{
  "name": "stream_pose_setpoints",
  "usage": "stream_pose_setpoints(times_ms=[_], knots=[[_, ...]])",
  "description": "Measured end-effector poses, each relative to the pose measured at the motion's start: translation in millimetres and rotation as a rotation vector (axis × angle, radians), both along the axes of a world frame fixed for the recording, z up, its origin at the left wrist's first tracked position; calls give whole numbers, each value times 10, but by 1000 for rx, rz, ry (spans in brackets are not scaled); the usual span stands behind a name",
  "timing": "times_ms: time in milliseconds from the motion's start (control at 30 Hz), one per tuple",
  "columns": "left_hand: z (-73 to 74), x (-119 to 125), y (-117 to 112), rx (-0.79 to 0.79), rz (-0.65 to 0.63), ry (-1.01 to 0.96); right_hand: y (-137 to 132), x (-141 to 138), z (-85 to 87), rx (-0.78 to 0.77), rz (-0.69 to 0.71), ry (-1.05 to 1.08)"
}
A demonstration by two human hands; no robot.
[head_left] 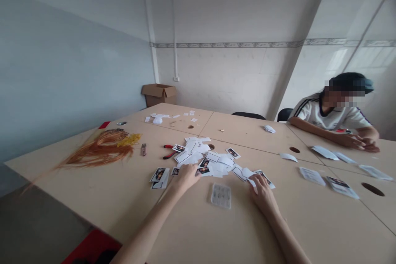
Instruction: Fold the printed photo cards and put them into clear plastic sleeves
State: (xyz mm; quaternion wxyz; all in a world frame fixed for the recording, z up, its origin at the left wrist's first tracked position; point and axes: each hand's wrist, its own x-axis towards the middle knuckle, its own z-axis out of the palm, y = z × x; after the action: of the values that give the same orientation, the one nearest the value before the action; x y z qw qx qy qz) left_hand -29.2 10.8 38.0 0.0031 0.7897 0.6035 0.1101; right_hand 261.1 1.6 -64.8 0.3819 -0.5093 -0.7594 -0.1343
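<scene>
Left hand: our left hand point(185, 176) lies at the front edge of the paper heap, just below the middle of the frame. We see its fingers point(192, 169) loosely bent and touching the white scraps; we cannot tell whether they grip anything.

Right hand: our right hand point(262, 194) is at the heap's lower right. Its fingers point(257, 181) are slightly spread and touch a photo card point(262, 177) – closed on it or only resting, we cannot tell.

Main things: the white paper scraps point(207, 159) and other photo cards point(204, 166) lie heaped on the table point(93, 189), centre frame, between our hands and the red-handled pliers point(168, 152).

Nearby: a small stack of photo cards point(159, 177) sits just beside our left hand, and a clear plastic tray point(220, 196) lies between our hands.

Rest: an orange fibre bundle point(102, 148) lies at the left, with a cardboard box point(157, 94) in the far corner.

Co-worker: a person point(331, 111) sits at the right, both hands point(355, 142) near papers point(321, 152) on the table.
</scene>
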Motion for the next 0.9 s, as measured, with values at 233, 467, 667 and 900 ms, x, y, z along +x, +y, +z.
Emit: stream_pose_setpoints(times_ms=[233, 467, 667, 900], knots=[[-249, 176, 46, 246, -119, -28, 29, 25, -28, 30, 38, 35], [-401, 50, 177, 239, -184, -76, 29, 19, -24, -17, 76, 33], [-410, 24, 193, 218, -180, -119, -17, -4, -5, -26, 89, 75], [-398, -7, 200, 210, -192, -116, -114, -118, 71, -97, 124, 56]])
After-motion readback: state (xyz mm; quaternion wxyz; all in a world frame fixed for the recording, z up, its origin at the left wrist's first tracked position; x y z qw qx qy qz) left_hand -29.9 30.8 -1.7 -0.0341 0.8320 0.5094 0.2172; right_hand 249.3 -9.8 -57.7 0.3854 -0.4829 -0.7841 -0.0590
